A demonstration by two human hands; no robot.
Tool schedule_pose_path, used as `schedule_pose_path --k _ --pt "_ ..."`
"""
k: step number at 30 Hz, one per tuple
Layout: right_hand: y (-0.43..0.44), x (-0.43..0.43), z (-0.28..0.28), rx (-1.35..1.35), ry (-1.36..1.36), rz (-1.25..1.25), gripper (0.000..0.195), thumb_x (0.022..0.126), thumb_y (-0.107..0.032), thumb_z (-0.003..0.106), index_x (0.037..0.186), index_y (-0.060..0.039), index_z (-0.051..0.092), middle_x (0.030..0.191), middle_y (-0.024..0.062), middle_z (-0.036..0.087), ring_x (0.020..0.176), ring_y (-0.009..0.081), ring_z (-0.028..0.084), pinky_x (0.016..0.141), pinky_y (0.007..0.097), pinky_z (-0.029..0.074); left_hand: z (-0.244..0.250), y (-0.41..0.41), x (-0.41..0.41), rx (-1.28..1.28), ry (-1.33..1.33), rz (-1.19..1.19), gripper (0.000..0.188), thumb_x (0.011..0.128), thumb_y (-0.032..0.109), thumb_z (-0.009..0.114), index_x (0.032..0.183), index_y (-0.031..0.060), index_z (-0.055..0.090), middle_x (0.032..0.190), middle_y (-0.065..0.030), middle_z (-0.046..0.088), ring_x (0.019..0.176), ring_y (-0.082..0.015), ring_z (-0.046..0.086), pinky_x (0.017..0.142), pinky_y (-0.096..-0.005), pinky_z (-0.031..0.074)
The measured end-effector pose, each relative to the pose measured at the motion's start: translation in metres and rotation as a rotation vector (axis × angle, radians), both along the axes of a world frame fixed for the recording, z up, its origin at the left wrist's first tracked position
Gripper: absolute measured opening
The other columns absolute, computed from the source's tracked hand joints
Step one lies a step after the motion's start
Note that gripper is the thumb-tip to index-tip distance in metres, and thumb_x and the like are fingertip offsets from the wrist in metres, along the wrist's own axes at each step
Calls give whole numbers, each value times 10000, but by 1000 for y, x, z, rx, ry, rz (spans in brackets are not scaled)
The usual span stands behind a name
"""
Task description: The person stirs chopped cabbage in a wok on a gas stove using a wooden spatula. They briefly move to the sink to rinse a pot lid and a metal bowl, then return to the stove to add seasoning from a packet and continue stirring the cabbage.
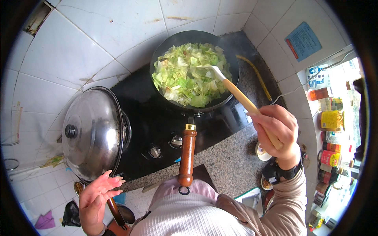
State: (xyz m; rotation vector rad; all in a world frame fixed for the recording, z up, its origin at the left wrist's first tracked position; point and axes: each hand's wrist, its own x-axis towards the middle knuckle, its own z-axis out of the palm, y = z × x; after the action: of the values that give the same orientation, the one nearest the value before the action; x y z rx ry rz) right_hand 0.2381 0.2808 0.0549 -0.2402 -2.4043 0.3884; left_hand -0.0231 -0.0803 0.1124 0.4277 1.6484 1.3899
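My right hand (276, 126) grips the wooden handle of a spatula (240, 95), whose pale head dips into chopped cabbage (192, 75). The cabbage lies in a dark frying pan (234, 70) on the black gas hob (138, 118). From the pan a brown wooden handle (187, 156) points towards my body. My left hand (99, 197) holds nothing, its fingers apart, just below a domed metal lid (94, 132) with a black knob. That lid covers a vessel at the hob's left, mostly hidden. A second wooden handle (115, 211) shows beside my left hand.
Two control knobs (155, 152) sit at the hob's front. Small bowls (262, 152) and a white tray (251, 200) with a green rim are on the granite counter (227, 165) at right. Several jars and bottles (330, 121) line the windowsill. A yellow hose (257, 75) runs behind the pan.
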Motion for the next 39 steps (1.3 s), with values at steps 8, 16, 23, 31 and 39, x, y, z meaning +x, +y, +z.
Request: schedule_pose_path --k 8,16,23,31,39 --pt "-5 -29 -8 21 -169 296 290 688 -4 770 973 -39 736 918 93 625 682 218 614 545 329 508 3 1 4 17 12 -50 721 924 365 639 1428 -96 407 1290 -270 595 1194 -376 598 970 -454 496" --pt "-4 24 59 69 -200 186 189 722 -21 765 908 -40 737 796 78 607 649 213 633 534 324 517 19 -22 8 82 53 0 731 932 385 622 1430 -102 399 1296 -265 590 1195 -366 597 971 -447 492" --pt "-8 -23 6 19 -146 202 123 756 -27 735 874 -17 701 762 92 580 649 277 610 581 377 514 32 -39 18 182 102 -37 675 955 341 588 1432 -98 400 1288 -269 594 1204 -368 594 976 -450 496" --pt "-25 -45 -4 27 -15 103 111 770 -44 731 879 -38 709 728 86 575 648 278 617 583 381 520 42 -70 25 254 144 -21 657 967 344 570 1443 -77 403 1318 -249 578 1216 -346 585 983 -436 485" --pt "-37 -3 68 -61 -192 264 149 767 -35 718 915 -36 733 772 99 636 687 288 657 607 364 535 39 -108 27 311 162 43 666 962 347 575 1454 -64 399 1329 -235 574 1216 -330 584 976 -413 482"
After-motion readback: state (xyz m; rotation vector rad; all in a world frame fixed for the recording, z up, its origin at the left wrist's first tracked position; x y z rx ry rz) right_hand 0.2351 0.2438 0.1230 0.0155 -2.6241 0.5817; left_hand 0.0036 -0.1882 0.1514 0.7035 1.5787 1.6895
